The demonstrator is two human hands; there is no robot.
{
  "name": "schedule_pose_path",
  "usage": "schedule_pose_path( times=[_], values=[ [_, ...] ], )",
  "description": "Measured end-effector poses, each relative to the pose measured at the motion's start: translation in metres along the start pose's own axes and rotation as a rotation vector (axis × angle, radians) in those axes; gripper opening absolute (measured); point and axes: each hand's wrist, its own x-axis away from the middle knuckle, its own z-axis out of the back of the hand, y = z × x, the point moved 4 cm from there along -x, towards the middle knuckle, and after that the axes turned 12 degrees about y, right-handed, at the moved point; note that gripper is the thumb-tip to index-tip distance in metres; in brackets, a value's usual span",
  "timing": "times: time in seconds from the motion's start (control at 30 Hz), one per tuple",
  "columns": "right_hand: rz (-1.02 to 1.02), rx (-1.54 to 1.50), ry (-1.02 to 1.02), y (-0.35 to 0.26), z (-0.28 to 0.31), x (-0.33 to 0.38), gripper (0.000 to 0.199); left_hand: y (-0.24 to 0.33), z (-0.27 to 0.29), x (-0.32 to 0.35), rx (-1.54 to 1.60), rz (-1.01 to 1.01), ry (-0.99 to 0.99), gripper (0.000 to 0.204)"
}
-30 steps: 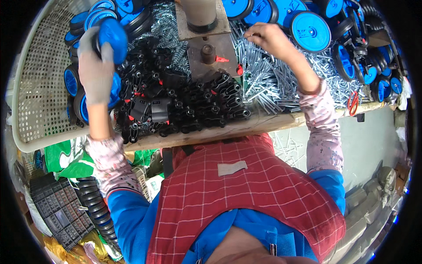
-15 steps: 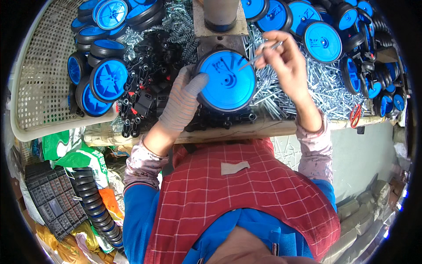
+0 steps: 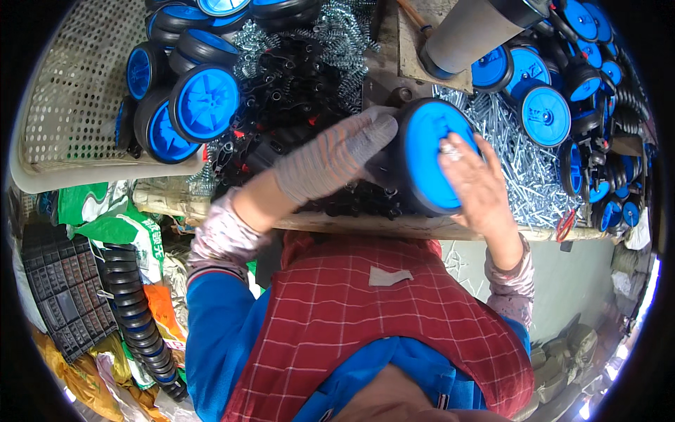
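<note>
A blue wheel with a black tyre is tilted above the front of the bench. My left hand, in a grey striped glove, has its thumb and fingers at the tyre's left side; the far fingertips are hidden behind it. Bare, my right hand lies over the right part of the blue face, its fingers spread and their tips near the middle. The metal pin seen earlier does not show now. Black plastic fittings lie in a heap beside and beneath my left forearm.
Silvery metal pins spread over the bench on the right, with red-handled scissors at the edge. A grey metal post rises behind the wheel. More blue wheels pile up right; others fill a perforated basket left, near springs.
My head view has shifted. The wheel has turned more edge-on. My right hand has come down from above it onto its face, and the pin it held is out of sight.
</note>
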Motion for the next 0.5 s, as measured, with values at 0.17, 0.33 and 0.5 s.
schedule_pose_path(
  times=[0.17,0.33,0.5],
  values=[
    [-0.783,-0.319,0.475,0.034,-0.004,0.059,0.053,-0.074,0.071,-0.077,-0.916,0.161,-0.379,0.041],
    [-1.128,-0.731,0.924,0.06,-0.036,0.097,0.034,-0.159,0.097,-0.09,-0.964,0.356,-0.612,0.042],
    [-1.363,-1.135,1.228,0.064,-0.059,0.105,0.038,-0.122,0.078,-0.107,-1.044,0.392,-0.412,0.031]
  ],
)
